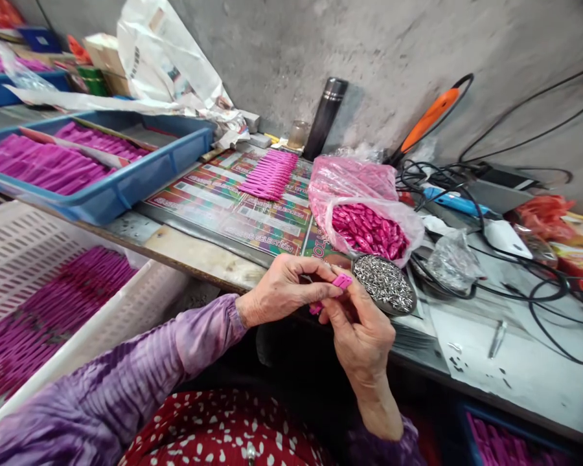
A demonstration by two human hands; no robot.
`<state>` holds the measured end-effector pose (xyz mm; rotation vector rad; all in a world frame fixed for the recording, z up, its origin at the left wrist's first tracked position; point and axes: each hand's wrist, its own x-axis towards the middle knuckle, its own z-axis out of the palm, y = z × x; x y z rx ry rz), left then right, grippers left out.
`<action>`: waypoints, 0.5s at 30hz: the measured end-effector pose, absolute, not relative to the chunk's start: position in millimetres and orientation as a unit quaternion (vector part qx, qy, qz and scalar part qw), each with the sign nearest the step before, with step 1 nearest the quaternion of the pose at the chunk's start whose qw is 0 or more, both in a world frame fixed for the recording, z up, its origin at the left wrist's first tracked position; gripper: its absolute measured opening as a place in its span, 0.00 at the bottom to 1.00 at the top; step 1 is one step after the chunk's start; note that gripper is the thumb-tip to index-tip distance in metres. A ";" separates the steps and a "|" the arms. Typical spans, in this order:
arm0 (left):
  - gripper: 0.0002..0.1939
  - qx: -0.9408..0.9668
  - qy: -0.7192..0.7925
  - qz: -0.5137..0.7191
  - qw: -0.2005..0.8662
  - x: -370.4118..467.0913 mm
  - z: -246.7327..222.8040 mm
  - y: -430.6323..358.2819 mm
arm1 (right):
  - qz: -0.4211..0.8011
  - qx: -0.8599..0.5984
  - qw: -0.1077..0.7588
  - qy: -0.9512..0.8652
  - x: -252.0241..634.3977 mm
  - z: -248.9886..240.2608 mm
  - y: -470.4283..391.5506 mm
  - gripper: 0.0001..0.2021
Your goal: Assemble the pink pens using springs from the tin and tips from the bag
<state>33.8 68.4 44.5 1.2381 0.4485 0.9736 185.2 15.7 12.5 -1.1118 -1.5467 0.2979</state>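
My left hand (284,291) and my right hand (364,327) meet in front of my body at the table edge. Between their fingertips is a small pink plastic piece (341,281), and both hands pinch it. Fingers cover much of the piece, so its full shape is hidden. Just beyond my right hand sits a dark bowl of small shiny metal pins (383,285). Behind that, a clear bag (412,223) lies open with many glossy magenta parts (369,230) inside. A neat row of slim pink pieces (271,175) lies farther back on a printed sheet (214,204).
At left stands a blue tray (97,200) of pink pieces, above a white basket (39,226) holding more. A dark flask (325,116) leans by the wall. Black cables (529,285), an orange-handled tool (430,120) and crumpled plastic (454,259) crowd the right side.
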 end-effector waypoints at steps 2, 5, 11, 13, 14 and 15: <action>0.14 0.554 0.200 0.436 0.680 33.9 44.0 68.0 | 0.133 -0.472 0.571 -0.658 185.7 11.1 15.5 0.17; 0.14 0.558 0.206 0.436 0.676 33.6 43.9 67.8 | 0.149 -0.468 0.571 -0.658 186.2 10.0 16.0 0.16; 0.15 0.555 0.204 0.433 0.681 33.5 45.9 66.9 | 0.146 -0.462 0.576 -0.658 186.9 10.0 16.8 0.16; 0.14 0.553 0.199 0.438 0.681 34.0 46.0 66.8 | 0.141 -0.462 0.576 -0.659 187.0 10.5 16.6 0.17; 0.14 0.552 0.197 0.440 0.680 34.2 45.9 66.8 | 0.141 -0.461 0.577 -0.659 186.9 10.7 16.6 0.17; 0.14 0.551 0.195 0.443 0.680 34.5 45.6 66.9 | 0.142 -0.460 0.577 -0.659 186.8 10.8 16.7 0.17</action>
